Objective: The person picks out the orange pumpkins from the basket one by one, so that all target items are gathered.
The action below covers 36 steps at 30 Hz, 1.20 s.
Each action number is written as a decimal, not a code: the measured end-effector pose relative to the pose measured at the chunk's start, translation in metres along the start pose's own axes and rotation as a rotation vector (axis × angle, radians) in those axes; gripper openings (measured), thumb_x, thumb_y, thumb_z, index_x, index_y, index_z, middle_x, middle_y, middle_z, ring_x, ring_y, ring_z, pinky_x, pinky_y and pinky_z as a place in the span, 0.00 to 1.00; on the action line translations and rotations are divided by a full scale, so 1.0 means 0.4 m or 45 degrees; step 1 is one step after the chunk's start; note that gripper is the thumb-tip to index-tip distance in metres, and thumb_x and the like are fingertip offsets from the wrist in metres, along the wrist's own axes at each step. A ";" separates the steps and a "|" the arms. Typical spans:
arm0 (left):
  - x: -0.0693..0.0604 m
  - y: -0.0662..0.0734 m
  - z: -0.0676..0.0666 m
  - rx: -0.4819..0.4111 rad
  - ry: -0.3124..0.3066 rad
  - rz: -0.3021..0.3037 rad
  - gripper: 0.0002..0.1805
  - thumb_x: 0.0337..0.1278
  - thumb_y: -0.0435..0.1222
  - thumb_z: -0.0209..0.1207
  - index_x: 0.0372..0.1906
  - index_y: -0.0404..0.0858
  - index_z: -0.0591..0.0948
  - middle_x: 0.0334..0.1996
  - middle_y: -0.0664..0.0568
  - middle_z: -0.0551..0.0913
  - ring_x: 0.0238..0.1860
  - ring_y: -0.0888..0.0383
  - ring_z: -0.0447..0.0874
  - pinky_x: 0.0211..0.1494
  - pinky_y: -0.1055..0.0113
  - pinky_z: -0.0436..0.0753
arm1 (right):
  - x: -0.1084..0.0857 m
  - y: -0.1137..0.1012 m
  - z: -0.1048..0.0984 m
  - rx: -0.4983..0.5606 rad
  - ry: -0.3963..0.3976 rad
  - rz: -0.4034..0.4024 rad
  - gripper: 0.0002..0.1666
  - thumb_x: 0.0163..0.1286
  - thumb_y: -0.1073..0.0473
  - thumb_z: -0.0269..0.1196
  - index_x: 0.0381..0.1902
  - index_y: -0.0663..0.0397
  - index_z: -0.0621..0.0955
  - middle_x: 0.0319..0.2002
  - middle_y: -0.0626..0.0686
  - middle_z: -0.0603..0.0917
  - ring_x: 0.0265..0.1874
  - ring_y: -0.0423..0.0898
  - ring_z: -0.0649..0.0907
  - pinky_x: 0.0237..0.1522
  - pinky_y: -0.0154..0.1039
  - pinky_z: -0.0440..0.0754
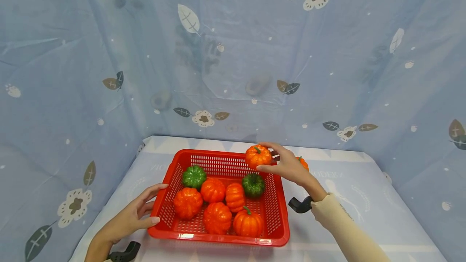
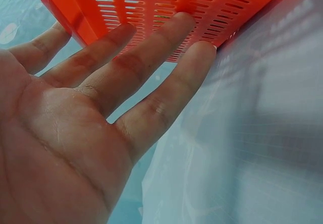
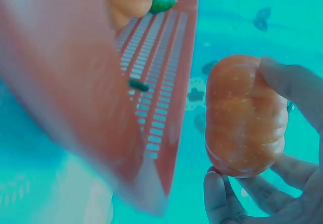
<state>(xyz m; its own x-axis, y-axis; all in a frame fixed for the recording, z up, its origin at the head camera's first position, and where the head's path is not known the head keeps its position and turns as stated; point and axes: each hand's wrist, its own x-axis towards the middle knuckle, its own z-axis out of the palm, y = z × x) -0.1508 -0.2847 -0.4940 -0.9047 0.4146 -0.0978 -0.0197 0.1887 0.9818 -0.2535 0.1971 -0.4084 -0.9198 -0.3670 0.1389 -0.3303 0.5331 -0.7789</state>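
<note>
My right hand (image 1: 287,166) pinches an orange pumpkin (image 1: 258,156) between thumb and fingers, above the back right corner of the red basket (image 1: 218,236). The right wrist view shows the same pumpkin (image 3: 246,115) from its side, in the fingers of the right hand (image 3: 282,188). At the basket's left side, my left hand (image 1: 127,217) touches the rim with thumb and fingertips. In the left wrist view the left hand (image 2: 101,108) has nearly straight, spread fingers against the slotted wall (image 2: 166,7). Inside the basket lie several orange pumpkins (image 1: 217,218) and two green ones (image 1: 194,177) (image 1: 253,185).
Another orange pumpkin (image 1: 303,163) is on the table to the right of the basket, partly hidden behind my right hand. A pale patterned cloth (image 1: 349,197) covers the table. Blue patterned curtains (image 1: 233,72) hang behind it and at both sides.
</note>
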 end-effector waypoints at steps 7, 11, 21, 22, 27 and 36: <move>0.000 -0.003 -0.002 0.004 -0.002 0.005 0.43 0.67 0.31 0.63 0.81 0.47 0.55 0.77 0.34 0.52 0.68 0.30 0.69 0.53 0.53 0.87 | -0.021 0.025 -0.027 -0.016 0.045 0.034 0.46 0.57 0.39 0.78 0.71 0.34 0.74 0.63 0.51 0.78 0.50 0.52 0.82 0.50 0.47 0.84; 0.000 -0.004 -0.001 0.012 0.005 0.004 0.43 0.66 0.31 0.63 0.80 0.47 0.55 0.77 0.33 0.52 0.68 0.30 0.69 0.53 0.54 0.87 | -0.033 0.038 -0.040 -0.024 0.078 0.068 0.47 0.56 0.38 0.78 0.71 0.34 0.74 0.63 0.53 0.78 0.51 0.54 0.82 0.49 0.47 0.84; 0.001 -0.002 0.001 -0.007 -0.006 0.004 0.44 0.66 0.32 0.64 0.80 0.45 0.55 0.78 0.30 0.49 0.67 0.30 0.70 0.52 0.53 0.87 | -0.074 0.085 -0.086 0.044 0.143 0.159 0.46 0.55 0.38 0.79 0.70 0.31 0.73 0.62 0.53 0.78 0.55 0.56 0.81 0.46 0.47 0.86; 0.001 -0.002 0.001 -0.006 -0.005 0.004 0.43 0.66 0.32 0.64 0.80 0.45 0.55 0.78 0.30 0.49 0.67 0.30 0.70 0.52 0.53 0.87 | -0.077 0.090 -0.091 0.038 0.149 0.158 0.46 0.56 0.39 0.79 0.71 0.32 0.73 0.63 0.53 0.78 0.55 0.57 0.82 0.47 0.46 0.86; -0.001 -0.002 0.001 -0.006 0.007 -0.002 0.44 0.65 0.32 0.64 0.80 0.46 0.55 0.78 0.31 0.48 0.67 0.30 0.71 0.52 0.53 0.87 | -0.094 0.120 -0.117 0.015 0.180 0.184 0.49 0.59 0.40 0.77 0.74 0.40 0.70 0.68 0.56 0.74 0.56 0.60 0.80 0.50 0.49 0.85; 0.002 0.001 0.004 -0.008 0.021 -0.001 0.44 0.65 0.32 0.65 0.80 0.45 0.56 0.78 0.31 0.50 0.66 0.31 0.72 0.52 0.53 0.87 | -0.133 0.191 -0.164 -0.001 0.249 0.242 0.48 0.63 0.41 0.75 0.76 0.43 0.68 0.70 0.59 0.70 0.57 0.62 0.80 0.50 0.50 0.86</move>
<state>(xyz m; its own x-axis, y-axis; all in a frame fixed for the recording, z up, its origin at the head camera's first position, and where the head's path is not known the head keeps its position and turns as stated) -0.1506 -0.2827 -0.4939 -0.9117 0.3995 -0.0961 -0.0231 0.1835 0.9827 -0.2436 0.3073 -0.4352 -0.9888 -0.1056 0.1057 -0.1476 0.5788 -0.8020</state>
